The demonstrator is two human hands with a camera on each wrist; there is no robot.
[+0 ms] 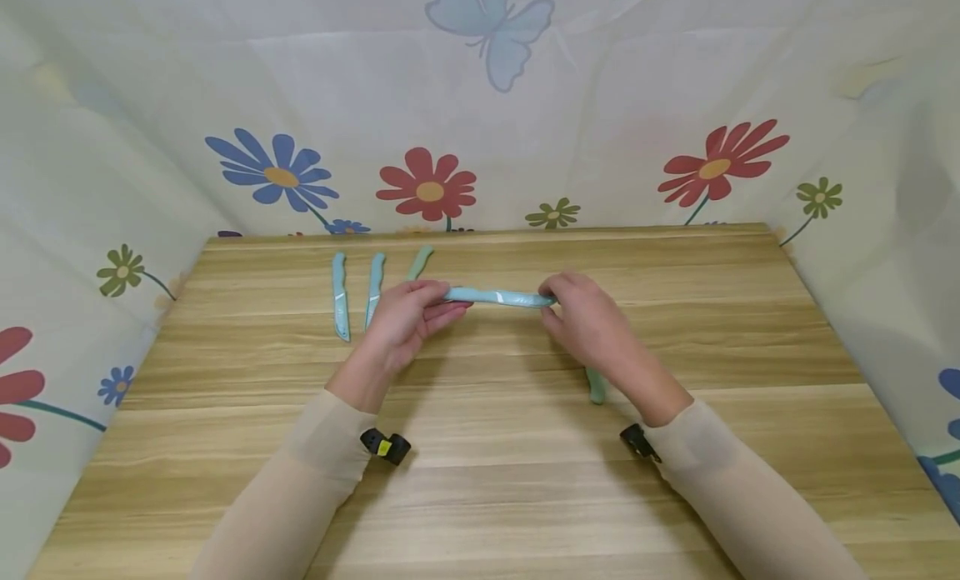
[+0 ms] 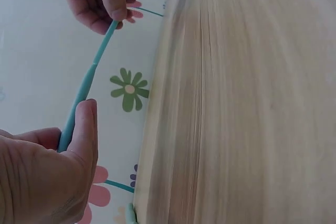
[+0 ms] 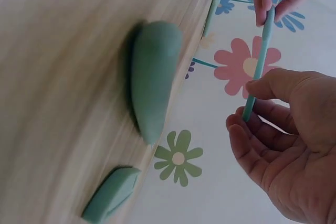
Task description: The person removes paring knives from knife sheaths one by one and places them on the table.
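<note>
One left hand (image 1: 408,317) pinches the handle (image 1: 463,294), surely the best grip, right hand (image 1: 592,317) the other end (image 1: 538,300): slim blue plastic-looking knife (image 1: 498,297), likely light, stiff!

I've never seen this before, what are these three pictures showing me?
No machine, just a person's left hand and right hand. The wide picture comes from a head-worn camera; the others from the left wrist camera and right wrist camera, each watching that hand. Both hold a light-blue knife above a wooden table, left at the handle, right at the opposite end. Toward the back left lie two more blue knives and a green one; another green handle is partly hidden by the right hand.
</note>
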